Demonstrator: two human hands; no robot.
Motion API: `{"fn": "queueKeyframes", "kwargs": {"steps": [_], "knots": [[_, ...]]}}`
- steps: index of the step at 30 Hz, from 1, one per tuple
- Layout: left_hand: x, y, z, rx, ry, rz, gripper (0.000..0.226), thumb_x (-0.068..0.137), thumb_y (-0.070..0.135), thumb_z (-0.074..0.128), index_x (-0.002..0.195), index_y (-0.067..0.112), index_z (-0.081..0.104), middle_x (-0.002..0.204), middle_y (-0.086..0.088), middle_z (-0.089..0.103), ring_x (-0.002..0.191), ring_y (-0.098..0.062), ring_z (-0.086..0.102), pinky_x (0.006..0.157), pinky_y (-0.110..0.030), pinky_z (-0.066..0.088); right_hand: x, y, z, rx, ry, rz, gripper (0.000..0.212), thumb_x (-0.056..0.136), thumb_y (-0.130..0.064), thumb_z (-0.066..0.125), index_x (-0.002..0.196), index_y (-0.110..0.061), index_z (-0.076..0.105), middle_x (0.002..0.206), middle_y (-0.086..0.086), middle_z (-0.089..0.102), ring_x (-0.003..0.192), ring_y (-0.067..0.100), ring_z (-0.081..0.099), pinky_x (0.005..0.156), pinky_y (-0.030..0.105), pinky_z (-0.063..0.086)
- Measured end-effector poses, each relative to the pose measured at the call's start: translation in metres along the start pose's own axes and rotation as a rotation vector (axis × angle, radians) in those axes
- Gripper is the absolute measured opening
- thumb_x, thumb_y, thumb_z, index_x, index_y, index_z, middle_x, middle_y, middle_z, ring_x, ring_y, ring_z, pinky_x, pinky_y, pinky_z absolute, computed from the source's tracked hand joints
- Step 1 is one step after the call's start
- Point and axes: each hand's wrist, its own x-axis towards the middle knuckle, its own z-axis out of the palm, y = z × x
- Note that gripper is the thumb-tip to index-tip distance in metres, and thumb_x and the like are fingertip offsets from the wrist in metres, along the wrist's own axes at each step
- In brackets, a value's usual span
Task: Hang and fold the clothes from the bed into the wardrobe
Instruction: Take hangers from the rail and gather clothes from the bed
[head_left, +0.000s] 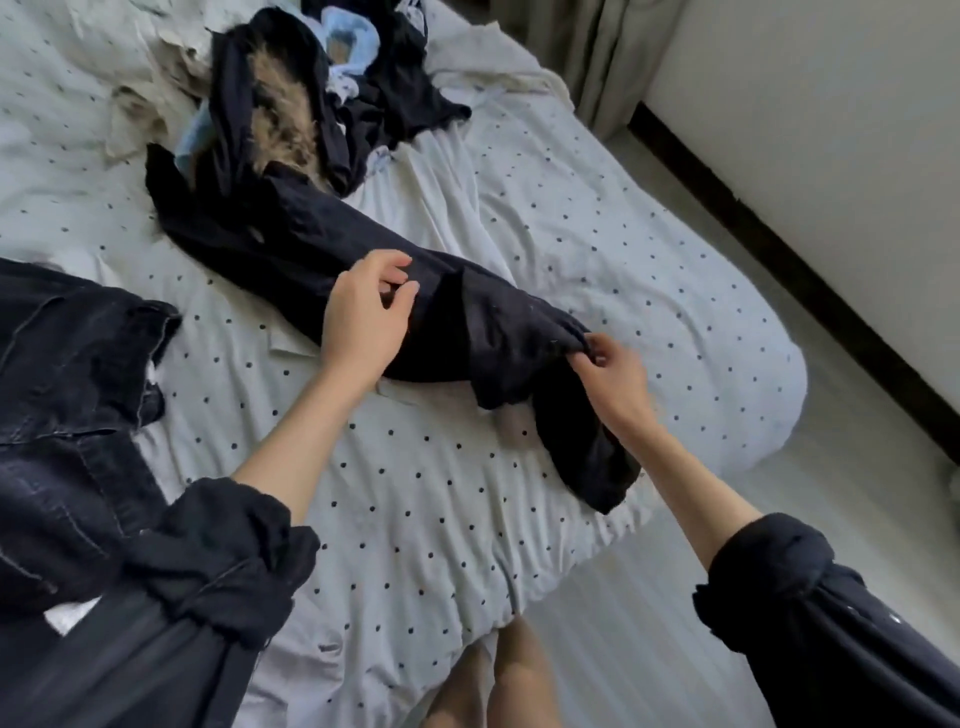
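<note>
A long black garment (291, 234) lies stretched diagonally across the polka-dot bed (415, 493). My right hand (610, 376) pinches a bunched fold of it near its lower end. My left hand (363, 317) hovers over the garment's middle with fingers loosely curved and the thumb near the fingertips; whether it grips cloth I cannot tell. At the head of the bed sits a heap of clothes (332, 88): black pieces, a fur-trimmed one and light blue fabric. Dark jeans (67, 415) lie at the left edge.
Beige crumpled cloth (150, 93) lies at the upper left of the bed. To the right runs a pale floor (779, 291) with a dark skirting board along a white wall (831, 130). A curtain (597, 57) hangs at the top. My legs stand against the bed's near edge.
</note>
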Motion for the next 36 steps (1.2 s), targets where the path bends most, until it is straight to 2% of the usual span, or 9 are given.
{"fn": "queueKeyframes", "kwargs": {"steps": [3, 9, 11, 15, 18, 22, 30, 33, 36], "knots": [[-0.011, -0.008, 0.017, 0.115, 0.043, 0.073, 0.024, 0.085, 0.004, 0.056, 0.108, 0.010, 0.061, 0.097, -0.008, 0.059, 0.091, -0.029, 0.054, 0.083, -0.031, 0.041, 0.013, -0.001, -0.013, -0.154, 0.120, 0.049, 0.039, 0.092, -0.030, 0.056, 0.127, -0.016, 0.050, 0.124, 0.002, 0.057, 0.114, 0.020, 0.054, 0.101, 0.045, 0.039], [-0.055, -0.018, 0.060, 0.403, -0.478, 0.158, 0.058, 0.089, 0.025, 0.060, 0.142, 0.017, 0.037, 0.147, -0.009, 0.033, 0.136, -0.027, 0.028, 0.110, -0.042, 0.027, -0.006, 0.030, 0.016, -0.655, -0.117, -0.115, 0.063, 0.088, -0.045, 0.056, 0.140, -0.018, 0.032, 0.136, 0.006, 0.041, 0.125, 0.028, 0.039, 0.100, 0.049, 0.034], [-0.052, -0.012, 0.071, 0.472, -0.448, 0.162, 0.071, 0.087, 0.039, 0.061, 0.146, 0.019, 0.029, 0.151, -0.010, 0.028, 0.140, -0.024, 0.022, 0.110, -0.039, 0.022, -0.003, 0.037, 0.022, -0.741, -0.124, -0.094, 0.064, 0.091, -0.039, 0.055, 0.144, -0.017, 0.027, 0.139, 0.005, 0.038, 0.128, 0.028, 0.036, 0.099, 0.047, 0.034], [-0.038, 0.014, 0.091, 0.548, -0.198, 0.250, 0.083, 0.075, 0.046, 0.071, 0.145, 0.025, 0.032, 0.141, -0.015, 0.038, 0.125, -0.031, 0.039, 0.096, -0.043, 0.036, 0.014, 0.047, 0.014, -0.546, 0.064, -0.057, 0.027, 0.093, -0.016, 0.048, 0.117, -0.012, 0.059, 0.110, 0.007, 0.059, 0.105, 0.028, 0.053, 0.089, 0.041, 0.038], [-0.025, 0.027, 0.097, 0.653, -0.192, 0.211, 0.053, 0.084, 0.041, 0.065, 0.133, 0.029, 0.048, 0.127, -0.010, 0.041, 0.113, -0.028, 0.039, 0.091, -0.037, 0.033, 0.016, 0.042, -0.008, -0.057, 0.085, 0.094, 0.017, 0.091, -0.014, 0.051, 0.078, -0.011, 0.062, 0.065, 0.000, 0.053, 0.070, 0.018, 0.048, 0.061, 0.031, 0.035], [-0.006, 0.032, 0.086, 0.506, -0.034, 0.262, 0.014, 0.086, 0.023, 0.065, 0.095, 0.014, 0.069, 0.108, -0.009, 0.051, 0.102, -0.029, 0.045, 0.080, -0.034, 0.032, 0.018, 0.032, -0.051, 0.284, 0.102, 0.222, 0.019, 0.092, -0.014, 0.052, 0.082, -0.001, 0.061, 0.073, 0.007, 0.050, 0.068, 0.015, 0.045, 0.057, 0.027, 0.033], [0.041, 0.077, 0.043, -0.204, -0.086, -0.140, 0.012, 0.100, 0.020, 0.041, 0.107, 0.015, 0.049, 0.089, 0.013, 0.052, 0.087, -0.004, 0.050, 0.064, -0.005, 0.037, 0.040, 0.011, -0.095, 0.135, 0.142, 0.071, 0.013, 0.089, -0.017, 0.060, 0.079, -0.024, 0.065, 0.082, -0.004, 0.066, 0.080, 0.016, 0.061, 0.079, 0.034, 0.050], [0.033, 0.085, 0.039, -0.079, -0.240, -0.037, 0.012, 0.100, 0.025, 0.038, 0.102, 0.016, 0.046, 0.081, 0.012, 0.051, 0.073, -0.003, 0.050, 0.059, -0.010, 0.036, 0.046, 0.011, -0.101, 0.034, 0.201, 0.060, 0.024, 0.086, -0.006, 0.051, 0.095, -0.018, 0.070, 0.097, -0.001, 0.068, 0.097, 0.018, 0.061, 0.085, 0.032, 0.049], [0.003, 0.083, 0.039, 0.123, -0.790, -0.012, 0.015, 0.096, 0.024, 0.047, 0.099, 0.015, 0.059, 0.075, 0.009, 0.057, 0.068, -0.011, 0.057, 0.067, -0.020, 0.043, 0.041, 0.014, -0.099, -0.056, -0.016, 0.105, 0.043, 0.081, 0.003, 0.041, 0.108, -0.015, 0.069, 0.101, 0.000, 0.066, 0.101, 0.017, 0.060, 0.078, 0.025, 0.046]]}}
